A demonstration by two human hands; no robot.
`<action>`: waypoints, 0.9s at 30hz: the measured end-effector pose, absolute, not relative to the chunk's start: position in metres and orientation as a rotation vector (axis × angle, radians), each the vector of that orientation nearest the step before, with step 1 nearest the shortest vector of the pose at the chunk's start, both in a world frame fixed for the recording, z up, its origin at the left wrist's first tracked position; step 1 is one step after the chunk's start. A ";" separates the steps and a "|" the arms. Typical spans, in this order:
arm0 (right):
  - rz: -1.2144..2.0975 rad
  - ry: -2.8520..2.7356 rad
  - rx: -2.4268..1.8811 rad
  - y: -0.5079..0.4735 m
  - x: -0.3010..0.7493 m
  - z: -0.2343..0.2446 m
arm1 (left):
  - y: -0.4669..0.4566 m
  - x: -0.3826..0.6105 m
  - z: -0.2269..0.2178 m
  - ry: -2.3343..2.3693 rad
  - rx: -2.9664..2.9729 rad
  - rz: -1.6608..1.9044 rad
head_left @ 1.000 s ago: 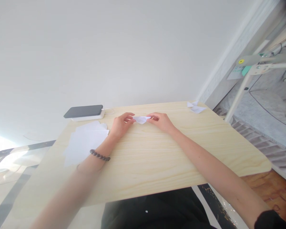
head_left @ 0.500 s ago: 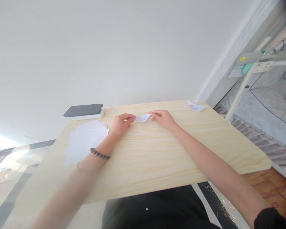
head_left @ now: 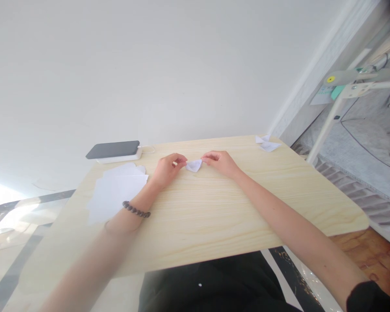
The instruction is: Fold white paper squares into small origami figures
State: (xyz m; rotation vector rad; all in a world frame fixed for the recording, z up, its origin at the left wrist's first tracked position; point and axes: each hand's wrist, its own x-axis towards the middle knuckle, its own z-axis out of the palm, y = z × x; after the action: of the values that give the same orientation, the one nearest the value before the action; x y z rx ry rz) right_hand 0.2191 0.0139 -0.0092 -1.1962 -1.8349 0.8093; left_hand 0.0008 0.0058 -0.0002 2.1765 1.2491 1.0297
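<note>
Between my two hands is a small piece of folded white paper (head_left: 194, 165), its lower edge narrowing toward me. My left hand (head_left: 169, 169) pinches its left end between thumb and fingers. The right end is pinched in the fingertips of my right hand (head_left: 220, 162). Both hands are low over the middle of the wooden table (head_left: 214, 216). A dark bead bracelet (head_left: 136, 209) circles my left wrist. Parts of the paper's ends are hidden by my fingertips.
White paper sheets (head_left: 113, 195) lie at the left, partly behind my left forearm. Beyond them a dark phone (head_left: 113, 149) rests on a white block with a cable. Folded white paper shapes (head_left: 269, 145) lie at the far right corner. A white metal frame (head_left: 325, 125) stands right of the table.
The folded paper has tipped and changed outline, now shorter across and deeper toward me. My right hand has shifted slightly left, bringing the fingertips closer together.
</note>
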 end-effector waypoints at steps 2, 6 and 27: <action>0.777 -1.853 -1.202 0.013 0.219 -0.009 | 0.006 0.001 -0.001 1.232 2.240 1.012; 0.731 -1.868 -1.222 0.013 0.218 -0.009 | 0.008 0.001 -0.004 1.255 2.277 1.013; 0.647 -1.882 -1.214 0.008 0.209 -0.005 | 0.010 -0.002 -0.005 1.331 2.255 0.967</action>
State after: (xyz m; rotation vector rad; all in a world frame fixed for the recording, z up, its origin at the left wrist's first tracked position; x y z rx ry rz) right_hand 0.2088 0.0079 -0.0048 -1.2138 -1.8825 0.6472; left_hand -0.0017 0.0104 -0.0052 2.2548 1.3307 0.9666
